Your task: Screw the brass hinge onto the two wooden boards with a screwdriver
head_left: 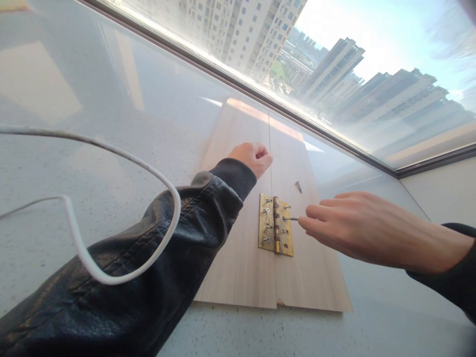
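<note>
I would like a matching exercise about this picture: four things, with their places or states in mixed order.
1. Hinge
2. Loose screw
3. White cable
4. Right hand

A. passes in front of the left sleeve
B. holds a thin metal shaft at the hinge
C. gold-coloured, spans the seam between boards
D. lies on the right-hand board

Pairs: 1-C; 2-D; 3-A; 4-B

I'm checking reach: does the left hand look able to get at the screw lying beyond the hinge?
Probably yes: the left hand is nearby, with only bare wooden boards showing between it and the loose screw.
</note>
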`<action>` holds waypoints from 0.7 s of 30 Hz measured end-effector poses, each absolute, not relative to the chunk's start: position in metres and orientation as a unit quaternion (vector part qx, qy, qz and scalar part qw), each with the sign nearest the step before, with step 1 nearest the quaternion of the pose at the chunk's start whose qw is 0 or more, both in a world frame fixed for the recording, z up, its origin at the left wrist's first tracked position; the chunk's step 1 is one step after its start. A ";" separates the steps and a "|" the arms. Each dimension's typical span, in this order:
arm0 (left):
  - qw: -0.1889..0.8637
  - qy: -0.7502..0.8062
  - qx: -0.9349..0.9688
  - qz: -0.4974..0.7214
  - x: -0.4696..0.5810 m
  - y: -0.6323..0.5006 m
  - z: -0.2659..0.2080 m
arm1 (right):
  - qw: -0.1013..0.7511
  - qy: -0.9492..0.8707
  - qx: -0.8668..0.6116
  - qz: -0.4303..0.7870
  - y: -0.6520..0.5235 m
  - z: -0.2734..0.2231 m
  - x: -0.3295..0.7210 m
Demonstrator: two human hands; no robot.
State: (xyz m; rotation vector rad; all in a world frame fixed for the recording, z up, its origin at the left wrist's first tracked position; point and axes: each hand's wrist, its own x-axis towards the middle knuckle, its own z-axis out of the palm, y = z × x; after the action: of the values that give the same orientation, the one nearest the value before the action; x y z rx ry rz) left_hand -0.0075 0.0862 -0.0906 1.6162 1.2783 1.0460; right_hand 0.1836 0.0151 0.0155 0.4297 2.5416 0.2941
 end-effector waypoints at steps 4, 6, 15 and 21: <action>0.410 0.503 0.643 0.408 -0.008 0.086 -0.089 | 0.264 0.949 0.160 0.058 0.022 0.014 0.189; 0.409 0.504 0.641 0.409 -0.008 0.085 -0.088 | 0.248 0.945 0.212 0.011 0.026 0.012 0.192; 0.398 0.503 0.644 0.418 -0.006 0.086 -0.091 | 0.197 0.684 0.650 -0.267 0.027 0.006 0.178; 0.397 0.510 0.636 0.421 -0.005 0.086 -0.092 | 0.163 0.684 0.634 -0.321 0.017 0.011 0.177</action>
State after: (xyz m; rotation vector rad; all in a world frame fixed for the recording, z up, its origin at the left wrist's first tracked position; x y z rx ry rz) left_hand -0.0050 0.0860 -0.0917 1.6122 1.2913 1.0662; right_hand 0.1765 0.0170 0.0106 1.8078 1.9519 -0.9163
